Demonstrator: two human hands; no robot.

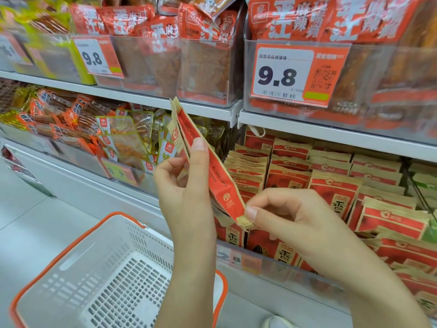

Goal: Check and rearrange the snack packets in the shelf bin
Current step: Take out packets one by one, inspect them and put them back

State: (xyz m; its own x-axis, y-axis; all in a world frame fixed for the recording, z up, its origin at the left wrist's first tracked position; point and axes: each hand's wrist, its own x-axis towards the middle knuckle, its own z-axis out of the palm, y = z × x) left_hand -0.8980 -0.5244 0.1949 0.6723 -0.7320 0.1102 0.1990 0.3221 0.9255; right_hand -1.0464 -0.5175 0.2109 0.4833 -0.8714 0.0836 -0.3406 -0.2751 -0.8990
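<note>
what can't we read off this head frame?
- Packet front: edge-on, left hand covers part of it.
- Bin label: blurred, behind the right hand.
- Basket: cut off by the bottom edge.
- Small print on the price tag: too small.

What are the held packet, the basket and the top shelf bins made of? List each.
Packet: seemingly kraft-look paper or film, matte, ribbed tan sealed ends.
Basket: moulded plastic, white perforated walls, orange rim.
Shelf bin: clear rigid plastic, probably acrylic; packets show through, slightly frosted.
</note>
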